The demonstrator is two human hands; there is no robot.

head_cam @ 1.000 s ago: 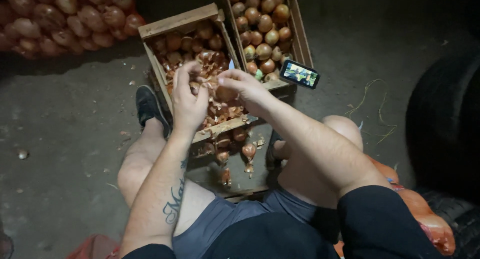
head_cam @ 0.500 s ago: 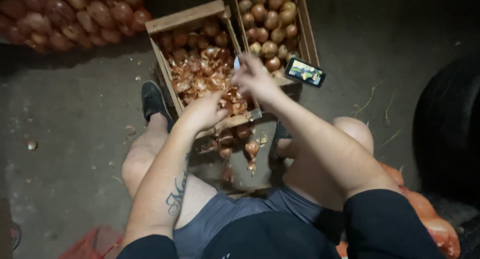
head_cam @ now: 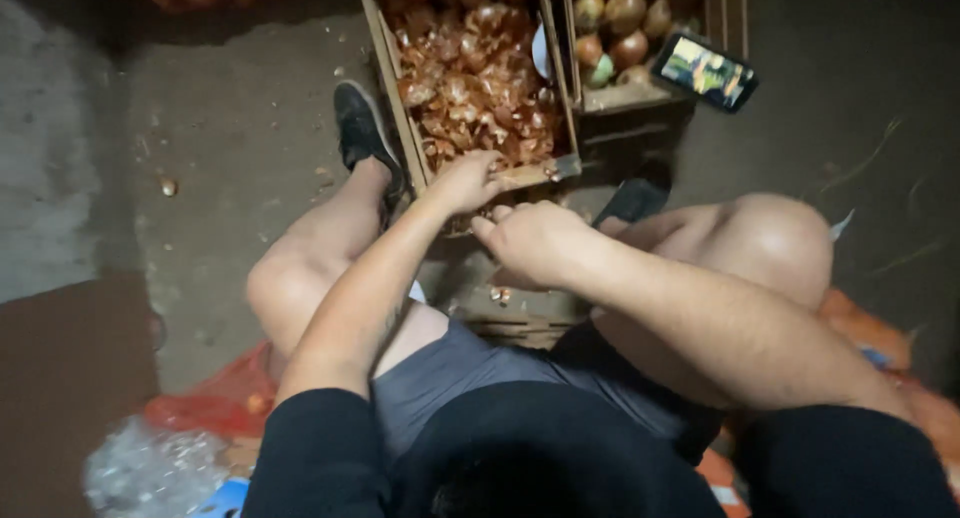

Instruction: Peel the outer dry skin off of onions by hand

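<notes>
Sitting over two wooden crates side by side on the concrete floor [head_cam: 230, 128], the person is working with both hands at the near end of the left one. That left crate [head_cam: 392, 88] is holding a heap of loose onion skins [head_cam: 475, 93], too many to count. The right crate [head_cam: 610, 100] is holding whole onions [head_cam: 628, 48], about six showing. One phone [head_cam: 705, 71] is lying lit on its near corner. The left hand [head_cam: 465, 181] is resting on the left crate's near edge, fingers curled over it. The right hand [head_cam: 535, 243] is hanging just beside it, clenched; whether anything is inside cannot be told. Two black shoes [head_cam: 362, 128] are flanking the crates.
</notes>
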